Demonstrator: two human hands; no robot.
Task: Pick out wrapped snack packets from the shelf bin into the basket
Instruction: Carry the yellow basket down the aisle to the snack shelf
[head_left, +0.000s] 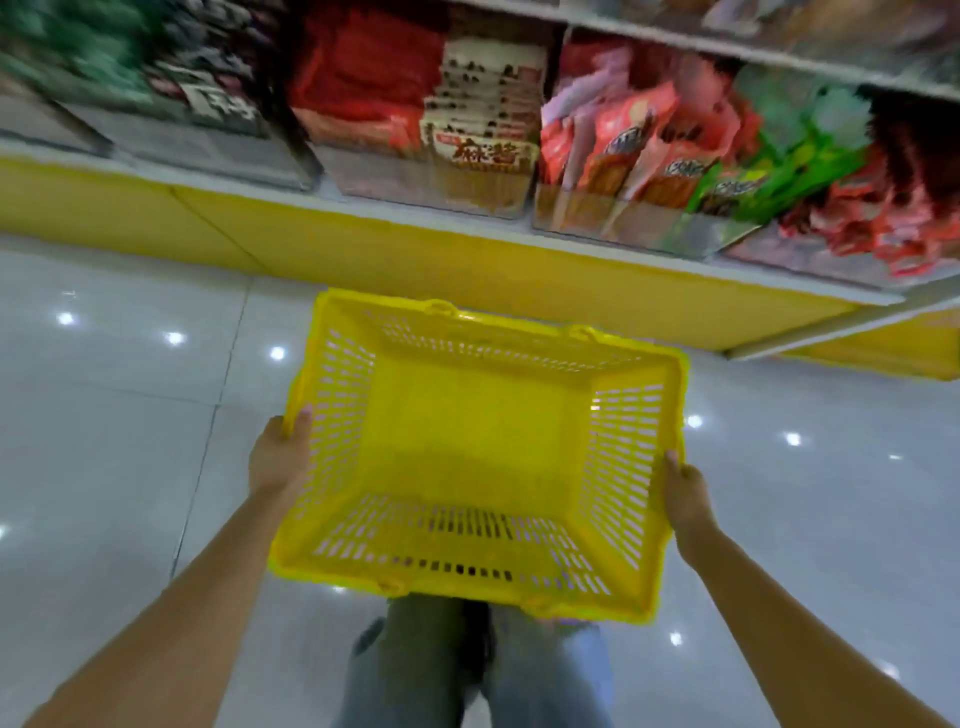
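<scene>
Left hand (278, 457) grips left rim of yellow basket (467, 431), thumb over edge. Basket held above tiled floor (130, 415), before yellow shelf base (389, 249). Up right, clear shelf bin (613, 221) holds wrapped snack packets (639, 145), apparently red and orange; view blurred. Right hand (685, 493) grips basket's right rim, thumb on top.

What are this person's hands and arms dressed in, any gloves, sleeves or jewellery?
Nothing is worn: the left hand and right hand show no gloves, rings or watch, and the left forearm and right forearm are bare, no sleeve in view.
</scene>
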